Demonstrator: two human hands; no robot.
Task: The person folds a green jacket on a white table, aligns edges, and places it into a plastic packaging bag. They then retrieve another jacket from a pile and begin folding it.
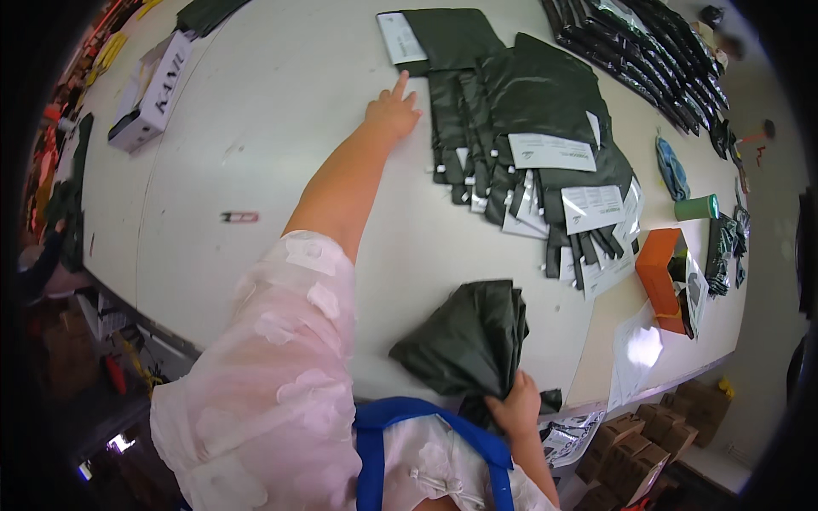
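My left hand (394, 112) reaches far across the table, fingers spread, its index fingertip at the edge of a flat dark green piece (460, 38) with a white label. Nothing shows in its grasp. Near the front edge my right hand (517, 407) is closed on the gathered lower end of a folded dark green sheet (469, 336), which fans out over the tabletop. Whether the sheet is cloth or plastic, I cannot tell. Right of my left hand lies an overlapping pile of similar dark green pieces (545, 94) with white labels and narrow strips.
Shiny black packages (635, 55) lie stacked at the far right. An orange box (660, 272), a green cylinder (697, 207) and blue cloth (671, 169) sit along the right side. A small red-and-black tool (239, 217) and a white box (152, 92) are to the left.
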